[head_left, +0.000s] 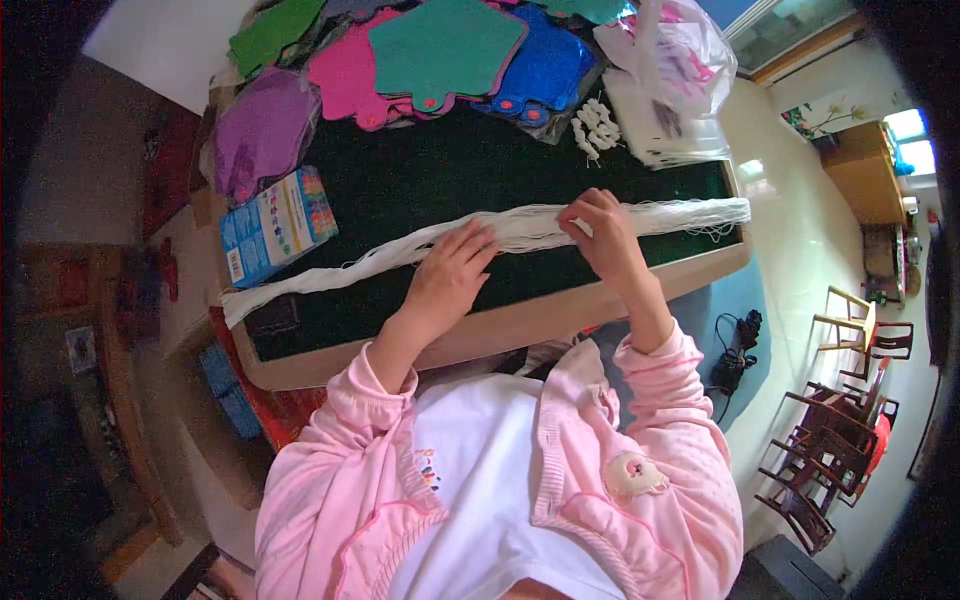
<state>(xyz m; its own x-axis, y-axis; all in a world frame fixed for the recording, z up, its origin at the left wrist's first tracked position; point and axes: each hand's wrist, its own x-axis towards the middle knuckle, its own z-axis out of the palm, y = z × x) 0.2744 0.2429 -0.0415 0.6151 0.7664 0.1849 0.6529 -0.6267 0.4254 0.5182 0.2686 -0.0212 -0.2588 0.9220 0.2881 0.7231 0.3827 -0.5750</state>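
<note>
Left hand point(450, 275) lies flat, fingers spread, pressing the long white bundle of thin cotton strings point(500, 232) onto the green-topped counter point(420, 180), right hand point(603, 235) pinches strands just beside it; best keep pressure even, pull gently to avoid tangles.

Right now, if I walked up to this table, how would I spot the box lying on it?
Start at the big dark green table with the pale wooden rim. A long bundle of white strings runs across it; look beyond its left end, below the purple glittery sheet. There lies the flat box, the only rectangular carton, blue with rows of small coloured shapes, unlike the soft star-shaped sheets nearby.
</note>
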